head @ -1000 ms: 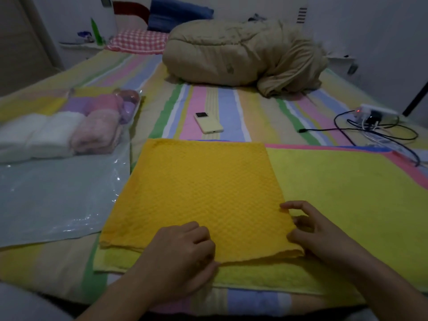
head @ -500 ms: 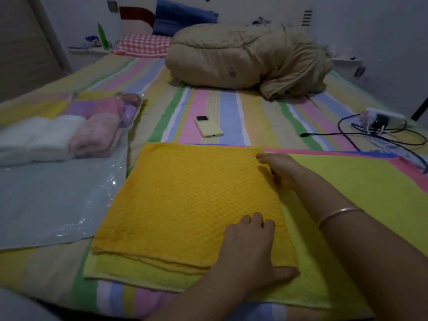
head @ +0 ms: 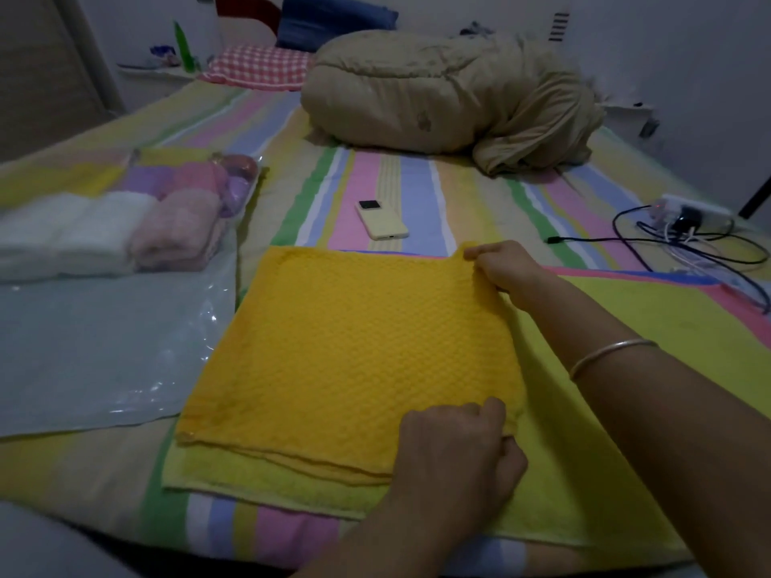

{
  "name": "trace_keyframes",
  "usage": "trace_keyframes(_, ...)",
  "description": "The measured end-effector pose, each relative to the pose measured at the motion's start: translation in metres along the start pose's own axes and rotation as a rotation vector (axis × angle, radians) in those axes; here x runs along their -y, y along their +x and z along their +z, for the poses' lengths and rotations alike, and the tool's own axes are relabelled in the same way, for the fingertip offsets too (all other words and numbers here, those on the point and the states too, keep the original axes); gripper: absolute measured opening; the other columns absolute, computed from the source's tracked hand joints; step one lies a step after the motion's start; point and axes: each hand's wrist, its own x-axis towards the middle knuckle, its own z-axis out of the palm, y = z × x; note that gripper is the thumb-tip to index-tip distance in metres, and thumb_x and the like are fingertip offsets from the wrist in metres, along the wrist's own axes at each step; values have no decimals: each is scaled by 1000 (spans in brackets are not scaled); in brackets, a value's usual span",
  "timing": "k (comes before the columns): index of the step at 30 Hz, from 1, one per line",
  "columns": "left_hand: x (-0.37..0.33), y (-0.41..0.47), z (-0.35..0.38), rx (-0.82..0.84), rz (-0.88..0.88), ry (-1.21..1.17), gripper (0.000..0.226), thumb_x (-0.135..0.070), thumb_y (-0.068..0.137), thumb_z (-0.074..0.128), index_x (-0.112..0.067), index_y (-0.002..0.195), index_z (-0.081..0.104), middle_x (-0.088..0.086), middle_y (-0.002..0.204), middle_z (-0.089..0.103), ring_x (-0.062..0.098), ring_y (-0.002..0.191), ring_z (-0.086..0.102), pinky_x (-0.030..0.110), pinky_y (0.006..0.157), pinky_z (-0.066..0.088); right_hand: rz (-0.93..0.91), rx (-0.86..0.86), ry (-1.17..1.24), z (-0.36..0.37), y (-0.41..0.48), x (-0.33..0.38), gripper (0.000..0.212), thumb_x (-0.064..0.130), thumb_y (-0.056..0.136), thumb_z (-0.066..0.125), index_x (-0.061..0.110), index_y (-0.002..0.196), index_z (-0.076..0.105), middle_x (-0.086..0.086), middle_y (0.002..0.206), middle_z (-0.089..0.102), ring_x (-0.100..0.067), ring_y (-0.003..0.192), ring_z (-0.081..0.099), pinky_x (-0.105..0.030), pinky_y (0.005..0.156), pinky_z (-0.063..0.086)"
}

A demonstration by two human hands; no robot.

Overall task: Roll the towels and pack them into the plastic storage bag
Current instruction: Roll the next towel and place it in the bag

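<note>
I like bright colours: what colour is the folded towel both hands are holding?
Orange-yellow, with a waffle texture; the towel shows best in the head view.

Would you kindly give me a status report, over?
Left hand grips orange towel near corner; right hand pinches far corner. Towel folded, not yet rolled. Nothing in the way.

Folded orange towel (head: 346, 348), waffle-textured, flat at centre frame, far right corner lifted slightly; beneath it, lime-yellow towel (head: 626, 431) spread toward lower right. Clear plastic storage bag (head: 104, 348) flat at left, rolled white towels (head: 62, 235) and pink towel (head: 179, 231) at its far end.
</note>
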Motion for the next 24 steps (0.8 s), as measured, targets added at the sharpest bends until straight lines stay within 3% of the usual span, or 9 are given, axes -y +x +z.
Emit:
trace_keyframes(4, 42, -19, -31, -139, -354, -429, 30, -48, 68, 48, -20, 77, 55, -1, 63, 60, 17, 55, 59, 32, 49, 46, -72, 0, 56, 16, 3, 35, 37, -1, 92, 40, 7, 116, 67, -5, 86, 57, -14, 63, 51, -19, 54, 50)
trace_keyframes(7, 86, -40, -55, -219, -543, -571, 27, -52, 60, 51, -30, 76, 54, 0, 68, 57, 23, 61, 58, 37, 59, 46, -146, 40, 109, 48, 8, 71, 26, 1, 91, 49, -2, 110, 67, -15, 90, 59, -25, 72, 57, -41, 78, 56)
trace_keyframes(9, 115, -54, -66, -242, -680, -599, 17, -49, 57, 59, -40, 72, 58, -4, 66, 61, 20, 64, 60, 41, 62, 51, -187, 71, 63, 78, 10, 94, 23, 1, 88, 52, -4, 103, 69, -17, 84, 60, -26, 70, 55, -39, 74, 54)
trace_keyframes(11, 139, -68, -75, -262, -783, -612, 36, -53, 51, 59, -40, 85, 60, -5, 68, 66, 16, 66, 62, 47, 69, 55, -227, 116, -36, 112, 10, 116, 22, 0, 85, 55, -7, 100, 70, -21, 82, 62, -24, 70, 55, -38, 70, 53)
trace_keyframes(13, 157, -78, -82, -262, -846, -565, 51, -58, 45, 54, -39, 92, 57, -4, 75, 71, 12, 71, 65, 44, 73, 54, -231, 189, -119, 148, 9, 132, 26, 1, 83, 56, -4, 106, 67, -21, 95, 66, -23, 78, 58, -40, 79, 54)
trace_keyframes(17, 174, -90, -91, -244, -896, -540, 46, -57, 48, 52, -47, 93, 53, -22, 70, 69, 5, 71, 66, 39, 73, 53, -244, 201, -312, 209, 5, 145, 32, 7, 84, 57, 0, 114, 64, -17, 110, 66, -30, 93, 66, -41, 86, 55)
trace_keyframes(21, 185, -98, -90, -183, -921, -535, 27, -33, 75, 73, -39, 95, 56, -21, 66, 67, -5, 68, 62, 37, 73, 53, -177, 285, -177, 237, 0, 136, 45, 10, 88, 51, 9, 133, 52, -13, 87, 62, -29, 64, 61, -48, 79, 57)
trace_keyframes(22, 187, -100, -90, -188, -911, -517, 28, -31, 77, 73, -38, 97, 56, -18, 65, 66, -3, 67, 61, 36, 72, 53, -169, 281, -103, 236, -1, 132, 47, 9, 89, 50, 15, 136, 50, -12, 87, 61, -28, 61, 59, -50, 78, 57)
trace_keyframes(24, 189, -101, -91, -246, -877, -455, 31, -35, 76, 71, -39, 101, 53, -19, 67, 63, -2, 65, 59, 36, 68, 52, -244, 237, -73, 224, -5, 125, 47, 8, 90, 48, 21, 135, 52, -11, 110, 62, -27, 72, 62, -47, 78, 57)
